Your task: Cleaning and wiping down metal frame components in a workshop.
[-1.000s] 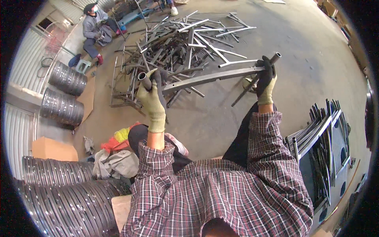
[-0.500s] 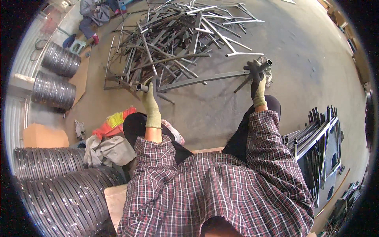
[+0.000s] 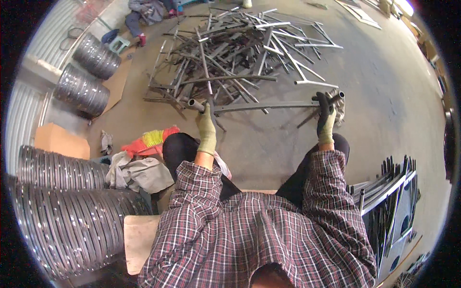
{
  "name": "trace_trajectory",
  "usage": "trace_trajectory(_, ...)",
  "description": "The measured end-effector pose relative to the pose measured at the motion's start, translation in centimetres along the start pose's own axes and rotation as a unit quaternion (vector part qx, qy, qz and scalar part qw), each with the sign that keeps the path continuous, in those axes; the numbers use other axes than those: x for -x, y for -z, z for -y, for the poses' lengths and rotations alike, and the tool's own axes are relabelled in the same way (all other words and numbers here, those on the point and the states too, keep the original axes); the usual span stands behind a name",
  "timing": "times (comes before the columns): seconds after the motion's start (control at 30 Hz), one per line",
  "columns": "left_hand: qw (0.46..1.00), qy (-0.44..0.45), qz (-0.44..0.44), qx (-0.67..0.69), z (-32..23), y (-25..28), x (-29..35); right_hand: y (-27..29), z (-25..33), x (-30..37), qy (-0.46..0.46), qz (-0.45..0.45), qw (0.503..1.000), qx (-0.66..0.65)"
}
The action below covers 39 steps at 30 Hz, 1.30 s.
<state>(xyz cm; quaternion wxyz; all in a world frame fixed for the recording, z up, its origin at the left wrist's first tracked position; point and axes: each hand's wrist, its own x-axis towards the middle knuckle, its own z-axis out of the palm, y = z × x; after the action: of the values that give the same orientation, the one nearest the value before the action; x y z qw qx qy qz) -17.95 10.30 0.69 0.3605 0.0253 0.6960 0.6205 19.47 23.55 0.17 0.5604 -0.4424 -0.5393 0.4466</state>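
Both arms reach forward over my spread knees, and I hold a grey metal tube frame (image 3: 269, 105) between my hands. My left hand (image 3: 206, 127), in a pale yellow glove with dark palm and fingers, is closed round its left end, where an open tube mouth shows. In a matching glove, my right hand (image 3: 326, 117) grips the right end beside another round tube mouth. A crumpled greyish cloth (image 3: 340, 111) shows just beyond my right hand; whether I touch it cannot be made out. Beyond the frame lies a tangled pile of metal frames (image 3: 230, 57).
Large coils of black banded material (image 3: 72, 225) stand at my left, with smaller coils (image 3: 81, 89) farther off. Grey cloth (image 3: 141, 173) and an orange-yellow garment (image 3: 153, 140) lie near my left knee. Black tubes (image 3: 384, 192) lean together at right. Another person (image 3: 144, 12) sits far left.
The whole view has shifted, so the pile and coils appear farther right and lower. Both hands keep hold of the tube frame, which stays near the pile's front edge.
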Motion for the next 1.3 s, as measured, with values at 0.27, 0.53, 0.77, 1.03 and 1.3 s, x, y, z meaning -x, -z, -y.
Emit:
trace_trajectory(0.27,0.947,-0.315,-0.035,-0.051,0.8,0.0,2.6,-0.5,0.7,0.3,0.02,0.017,1.0,0.002)
trace_trajectory(0.53,0.943,-0.325,-0.02,-0.076,2.3,0.6,0.9,-0.7,1.1,0.4,0.077,0.014,0.996,0.03)
trace_trajectory(0.77,0.946,-0.314,-0.027,-0.069,2.1,0.6,0.7,-1.0,1.1,0.2,0.011,0.004,1.0,-0.004)
trace_trajectory(1.03,0.951,-0.298,-0.049,-0.064,1.1,-0.1,2.8,-1.0,1.1,0.1,0.034,0.001,0.999,-0.025)
trace_trajectory(1.3,0.944,-0.286,-0.085,-0.14,3.4,2.2,-1.8,-2.1,-0.1,-0.4,0.016,0.017,1.0,-0.018)
